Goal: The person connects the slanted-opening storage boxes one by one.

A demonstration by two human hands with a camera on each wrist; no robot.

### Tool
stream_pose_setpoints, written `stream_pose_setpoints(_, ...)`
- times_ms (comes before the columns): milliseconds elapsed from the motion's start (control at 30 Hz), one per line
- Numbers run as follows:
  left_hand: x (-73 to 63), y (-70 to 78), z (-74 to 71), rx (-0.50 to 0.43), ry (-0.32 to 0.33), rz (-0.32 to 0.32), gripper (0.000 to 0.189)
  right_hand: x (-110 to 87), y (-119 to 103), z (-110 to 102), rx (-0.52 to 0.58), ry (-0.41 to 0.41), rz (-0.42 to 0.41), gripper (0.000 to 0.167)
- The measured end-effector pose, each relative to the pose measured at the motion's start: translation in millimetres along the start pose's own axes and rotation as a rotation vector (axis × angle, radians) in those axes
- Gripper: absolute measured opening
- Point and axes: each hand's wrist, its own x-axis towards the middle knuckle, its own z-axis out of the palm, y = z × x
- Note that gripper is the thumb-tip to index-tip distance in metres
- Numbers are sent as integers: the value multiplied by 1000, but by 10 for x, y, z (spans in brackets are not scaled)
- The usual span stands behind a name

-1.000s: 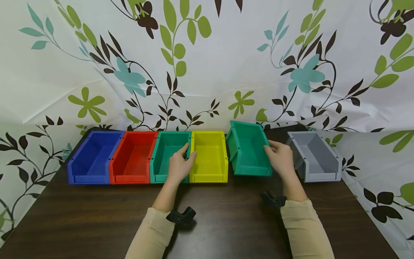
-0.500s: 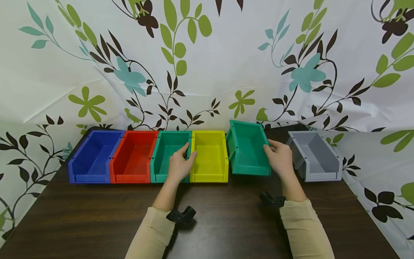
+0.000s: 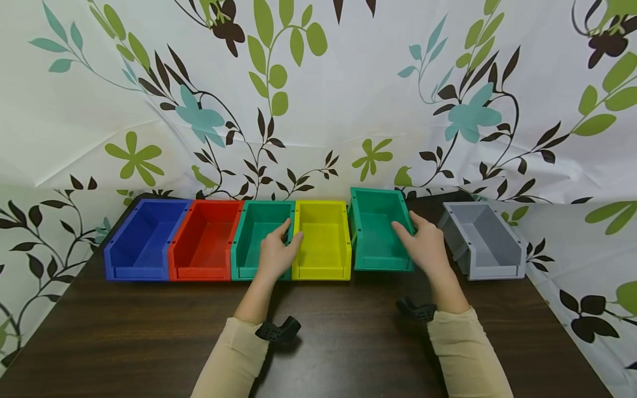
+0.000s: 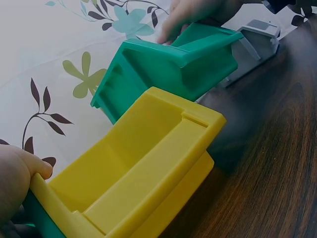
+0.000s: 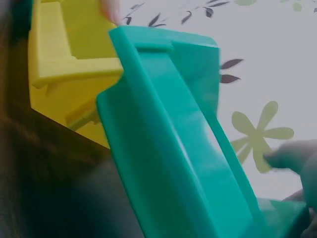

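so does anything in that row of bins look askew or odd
Yes: the green bin gripped by the right hand looks raised and tilted beside the yellow bin, unlike the red bin and blue bin, which stand flush together. The gray bin is set apart at the right end. No spill or damage shows.

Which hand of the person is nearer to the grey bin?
The right hand: it holds the right side of the tilted green bin, beside the grey bin. The left hand is farther away, where the second green bin meets the yellow bin.
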Motion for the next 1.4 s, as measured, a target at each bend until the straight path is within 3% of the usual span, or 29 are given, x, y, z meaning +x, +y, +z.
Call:
stream_pose_setpoints(167, -3, 0, -15, 1, 4, 6, 58, -51, -154, 77, -113, -65, 9, 99)
stream_pose_setpoints(333, -8, 1, -30, 4, 14, 13, 58, -85, -279, 176, -229, -44, -26, 109)
stream_pose_setpoints(500, 1, -10, -35, 9, 18, 21, 58, -127, -361, 235, -266, -47, -238, 89)
stream_pose_setpoints(633, 3, -14, -37, 9, 21, 29, 58, -166, -402, 280, -169, -143, -428, 61)
stream_pose_setpoints(733, 2, -25, -28, 12, 21, 35, 59, -189, -406, 302, -89, -208, -493, 52)
stream_pose_setpoints(933, 0, -34, -10, 7, 9, 30, 59, -209, -379, 319, -78, -242, -507, 53)
stream_pose_setpoints(1400, 9, -20, -11, 23, -4, 31, 59, -245, -388, 377, -101, -216, -527, 57)
